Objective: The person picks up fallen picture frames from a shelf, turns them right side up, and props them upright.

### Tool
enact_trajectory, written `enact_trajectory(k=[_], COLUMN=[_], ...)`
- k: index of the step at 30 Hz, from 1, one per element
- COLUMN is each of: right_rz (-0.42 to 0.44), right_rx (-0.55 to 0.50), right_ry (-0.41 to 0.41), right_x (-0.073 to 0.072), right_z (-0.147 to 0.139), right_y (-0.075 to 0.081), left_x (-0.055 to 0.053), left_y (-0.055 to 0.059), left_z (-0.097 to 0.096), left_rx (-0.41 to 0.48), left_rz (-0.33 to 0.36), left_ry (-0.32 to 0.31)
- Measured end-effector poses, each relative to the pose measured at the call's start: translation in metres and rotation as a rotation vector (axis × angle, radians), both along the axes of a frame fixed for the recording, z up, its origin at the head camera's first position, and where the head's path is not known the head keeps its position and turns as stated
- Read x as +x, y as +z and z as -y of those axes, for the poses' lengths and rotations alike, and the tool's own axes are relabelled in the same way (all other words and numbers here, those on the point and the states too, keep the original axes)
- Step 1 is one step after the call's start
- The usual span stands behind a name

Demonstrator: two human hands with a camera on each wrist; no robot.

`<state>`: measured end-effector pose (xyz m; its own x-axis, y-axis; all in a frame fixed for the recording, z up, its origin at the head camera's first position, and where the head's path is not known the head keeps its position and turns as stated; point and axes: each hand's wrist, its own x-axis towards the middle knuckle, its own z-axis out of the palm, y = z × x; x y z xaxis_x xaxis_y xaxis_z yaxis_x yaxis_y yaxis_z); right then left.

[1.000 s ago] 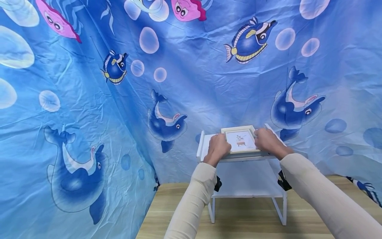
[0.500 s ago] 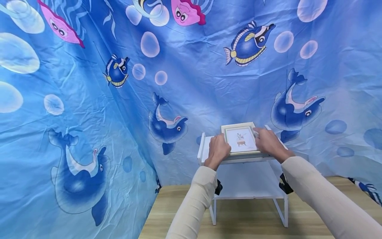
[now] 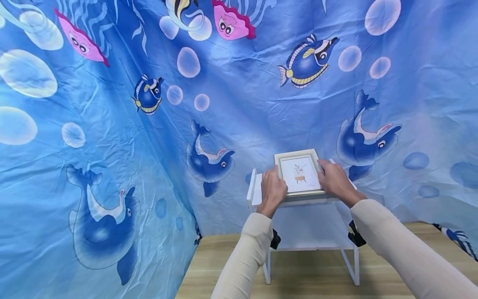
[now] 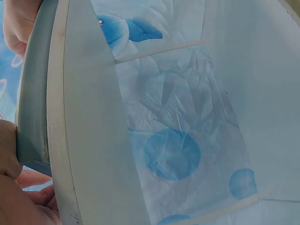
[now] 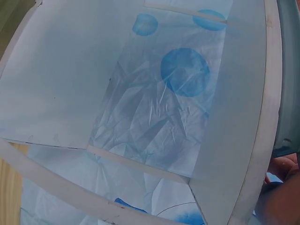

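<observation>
A cream picture frame (image 3: pixel 298 194) holds a drawing of a potted plant on a white ground. It stands over the top of a white shelf rack (image 3: pixel 313 224), its far edge raised so the picture leans toward me. My left hand (image 3: pixel 274 189) grips the left side, and my right hand (image 3: pixel 336 182) grips the right side with the thumb near the face. In the left wrist view, the greenish edge of the frame (image 4: pixel 35 103) runs beside the shelf top, with the left hand (image 4: pixel 23 187) at its corner. Part of the right hand (image 5: pixel 283 201) shows low in the right wrist view.
A blue cloth backdrop (image 3: pixel 239 104) printed with sea animals hangs behind and to the left. The rack has a lower white panel and thin legs on a wooden floor (image 3: pixel 213 257). Raised white rails (image 3: pixel 252 187) flank the rack's top.
The far edge of the picture frame has risen, so its face shows more fully. Both hands keep their hold on its sides. The backdrop has shifted lower in the head view.
</observation>
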<state>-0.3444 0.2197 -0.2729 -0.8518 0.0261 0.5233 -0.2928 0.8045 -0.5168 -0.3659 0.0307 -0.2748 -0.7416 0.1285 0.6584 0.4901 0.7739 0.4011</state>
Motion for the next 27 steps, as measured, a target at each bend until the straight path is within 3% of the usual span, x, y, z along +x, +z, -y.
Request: enact_trajectory(k=[13,27], right_rz=[0.012,0.106], right_rx=[-0.041,-0.066], right_ry=[0.001,0.039], right_x=[0.0010,0.0034], right_z=[0.0004,0.0020], right_y=[0.0004,0.0029], left_x=[-0.0010,0.0002], left_y=[-0.0029,-0.0035], left_z=[0.0006,0.0060], left_rx=[0.010,0.008], left_rz=[-0.018,-0.007], left_ry=[-0.009,-0.045])
